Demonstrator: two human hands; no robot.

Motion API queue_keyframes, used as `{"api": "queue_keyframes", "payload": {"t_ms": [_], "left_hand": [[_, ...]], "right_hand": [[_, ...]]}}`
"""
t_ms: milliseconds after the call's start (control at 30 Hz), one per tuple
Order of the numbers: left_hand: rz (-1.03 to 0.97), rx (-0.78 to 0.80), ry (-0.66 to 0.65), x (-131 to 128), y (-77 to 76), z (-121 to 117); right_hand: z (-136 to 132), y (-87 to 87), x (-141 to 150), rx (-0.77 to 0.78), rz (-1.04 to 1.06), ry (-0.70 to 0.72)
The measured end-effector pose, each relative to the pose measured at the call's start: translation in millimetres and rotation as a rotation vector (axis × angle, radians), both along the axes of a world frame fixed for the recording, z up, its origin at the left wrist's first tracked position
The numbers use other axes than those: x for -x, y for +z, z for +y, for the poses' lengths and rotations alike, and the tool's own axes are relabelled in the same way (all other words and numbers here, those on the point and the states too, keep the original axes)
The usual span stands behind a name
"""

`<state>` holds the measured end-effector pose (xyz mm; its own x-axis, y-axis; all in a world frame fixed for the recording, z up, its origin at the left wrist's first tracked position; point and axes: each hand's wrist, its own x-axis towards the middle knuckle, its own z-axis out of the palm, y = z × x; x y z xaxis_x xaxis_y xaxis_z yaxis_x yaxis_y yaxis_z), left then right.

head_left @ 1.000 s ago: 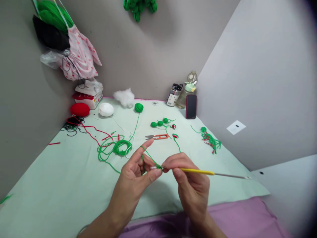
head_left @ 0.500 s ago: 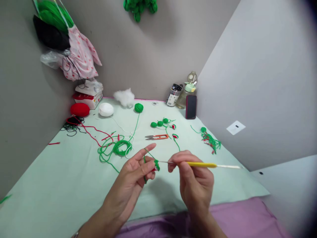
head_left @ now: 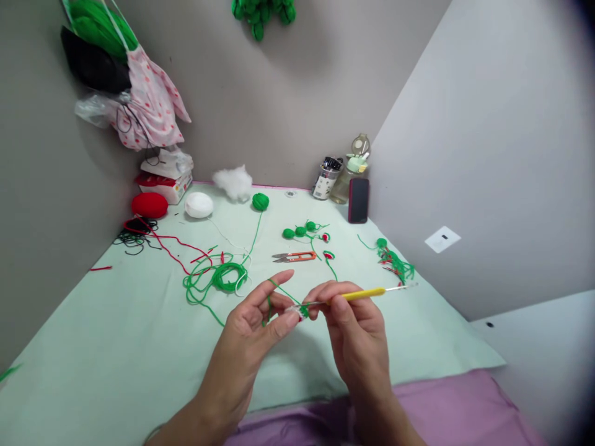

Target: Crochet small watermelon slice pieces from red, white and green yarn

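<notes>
Between the thumb and fingers of my left hand [head_left: 253,322] is a small crochet piece [head_left: 304,311] in green, white and red. Green yarn [head_left: 284,290] runs from it over my raised left index finger. My right hand [head_left: 356,328] grips a crochet hook [head_left: 365,294] by its yellow handle, and the hook's thin metal end meets the piece. My right fingertips are close against the work, so the hook's very tip is hard to make out. Beyond the hands lie orange thread snips [head_left: 297,256] and two small red-and-green crochet pieces [head_left: 328,255].
A loose coil of green yarn [head_left: 230,277] lies left of centre. Behind it are a red yarn ball [head_left: 149,205], a white yarn ball [head_left: 199,205] and a green yarn ball [head_left: 261,202]. A phone [head_left: 358,201] leans at the back right, near yarn scraps [head_left: 395,263].
My right hand has shifted left, closer to my left hand, and the hook now tilts upward to the right. The crochet piece has turned, showing more white.
</notes>
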<state>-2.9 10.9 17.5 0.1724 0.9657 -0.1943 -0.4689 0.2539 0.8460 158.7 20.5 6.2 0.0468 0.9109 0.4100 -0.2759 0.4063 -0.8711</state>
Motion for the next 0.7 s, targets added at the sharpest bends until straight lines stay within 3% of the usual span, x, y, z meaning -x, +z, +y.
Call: {"api": "queue_keyframes", "payload": {"t_ms": [100, 233, 533, 600, 700], "left_hand": [[0.014, -0.006, -0.006, 1, 0.6, 0], [0.045, -0.046, 0.001, 3, -1.6, -1], [0.309, -0.171, 0.171, -1, -10.7, -3], [0.224, -0.124, 0.153, -2, -9.1, -3], [-0.081, 0.053, -0.004, -1, -5.0, 0]], "right_hand": [[-1, 0.6, -1, 0.025, 0.014, 0.022], [-7, -0.5, -4, -0.046, -0.122, -0.023], [-16, 1.0, -3, -0.589, -0.745, -0.273], [-16, -2.8, -1, -0.688, -0.877, -0.364], [-15, -7.5, -1, -0.722, -0.955, -0.451]]}}
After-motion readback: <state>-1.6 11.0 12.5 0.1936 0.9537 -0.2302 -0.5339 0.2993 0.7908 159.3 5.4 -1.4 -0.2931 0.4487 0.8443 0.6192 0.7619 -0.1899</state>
